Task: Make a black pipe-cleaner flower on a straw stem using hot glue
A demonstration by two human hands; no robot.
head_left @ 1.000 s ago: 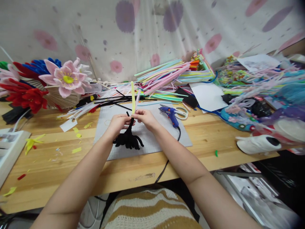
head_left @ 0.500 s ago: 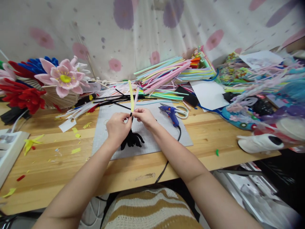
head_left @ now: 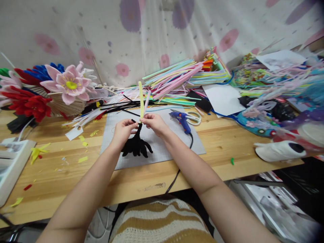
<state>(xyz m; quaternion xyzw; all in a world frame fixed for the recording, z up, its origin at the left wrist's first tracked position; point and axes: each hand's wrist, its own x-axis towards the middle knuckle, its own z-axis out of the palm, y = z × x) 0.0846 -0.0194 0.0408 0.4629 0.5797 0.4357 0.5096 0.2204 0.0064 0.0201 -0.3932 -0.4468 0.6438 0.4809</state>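
My right hand [head_left: 155, 124] pinches the base of some upright yellow pipe cleaners [head_left: 141, 96], where they meet a black fuzzy stem. A pale lilac pipe cleaner [head_left: 147, 100] stands beside the yellow ones. Below the fingers hangs the black pipe-cleaner piece [head_left: 138, 145], its several loops fanned out like a tassel over the grey mat [head_left: 162, 152]. My left hand [head_left: 122, 132] is closed at the left of the join, with a short black pipe-cleaner end [head_left: 133, 121] poking out between thumb and finger. Part of the black piece is hidden behind the left wrist.
Right of my hands lie a blue glue gun [head_left: 181, 119] and white-handled scissors [head_left: 193, 118]. Bundles of coloured pipe cleaners [head_left: 174, 79] line the back. Fuzzy flowers [head_left: 69, 84] stand at left, near a power strip [head_left: 17, 168]. A white device [head_left: 279, 151] sits at right.
My left hand has moved slightly left and away from the join, drawing a black pipe-cleaner end aside. More of the black stem and loops shows now. My right hand keeps its pinch.
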